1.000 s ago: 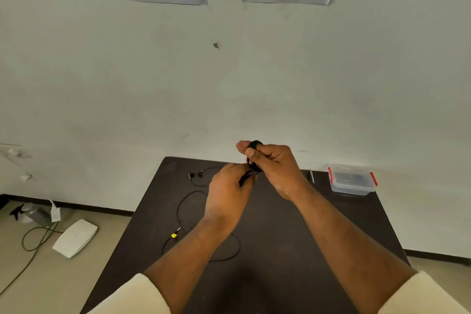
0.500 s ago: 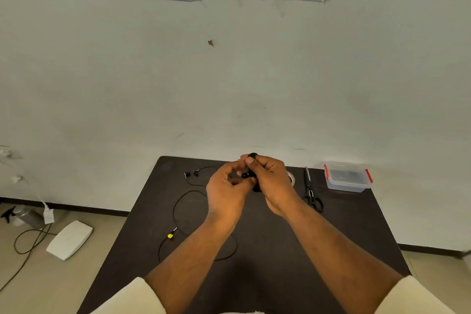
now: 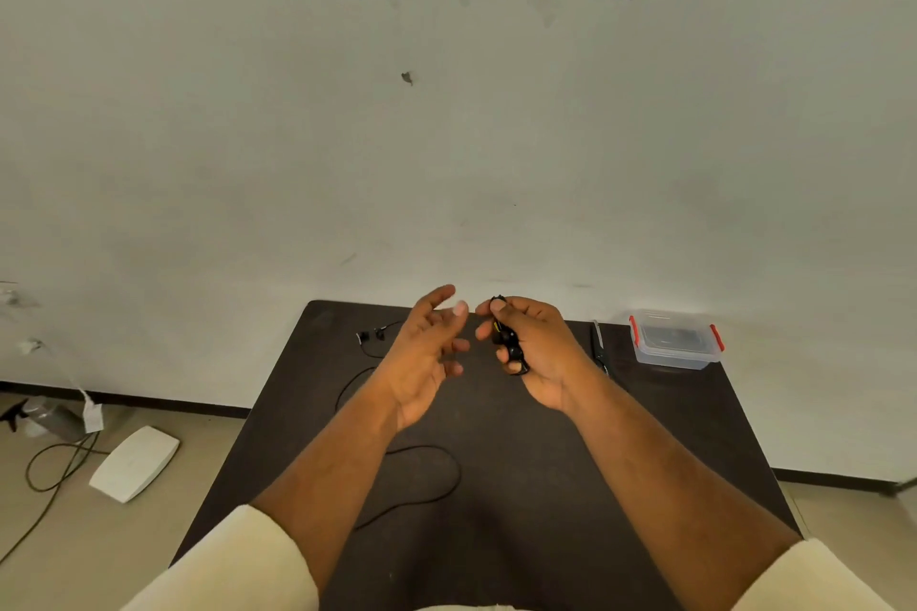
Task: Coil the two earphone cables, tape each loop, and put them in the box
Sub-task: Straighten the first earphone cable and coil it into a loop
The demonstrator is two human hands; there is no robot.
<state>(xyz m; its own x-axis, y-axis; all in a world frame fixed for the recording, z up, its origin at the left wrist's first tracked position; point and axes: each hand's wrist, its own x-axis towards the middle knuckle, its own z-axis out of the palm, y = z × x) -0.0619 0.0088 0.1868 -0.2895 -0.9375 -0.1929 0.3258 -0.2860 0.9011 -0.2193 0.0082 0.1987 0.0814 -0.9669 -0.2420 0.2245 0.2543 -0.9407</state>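
Note:
My right hand (image 3: 533, 347) grips a coiled black earphone cable (image 3: 507, 343) above the far middle of the dark table (image 3: 570, 486); the coil shows between its curled fingers. My left hand (image 3: 426, 352) hovers just left of it, palm turned inward, fingers spread and holding nothing. A second black earphone cable (image 3: 431, 476) lies loose on the table under my left arm, its earbuds (image 3: 371, 335) near the far left edge. The clear plastic box (image 3: 675, 340) with red clips stands at the far right corner, lid on.
Scissors (image 3: 599, 346) lie between my right hand and the box, partly hidden by the hand. Instruction sheets hang on the wall behind. On the floor to the left are a white flat device (image 3: 135, 461), cords and a spray bottle.
My left hand has let go of the coil and opened, moving slightly left. My right hand keeps the coil. The view has tilted down a little.

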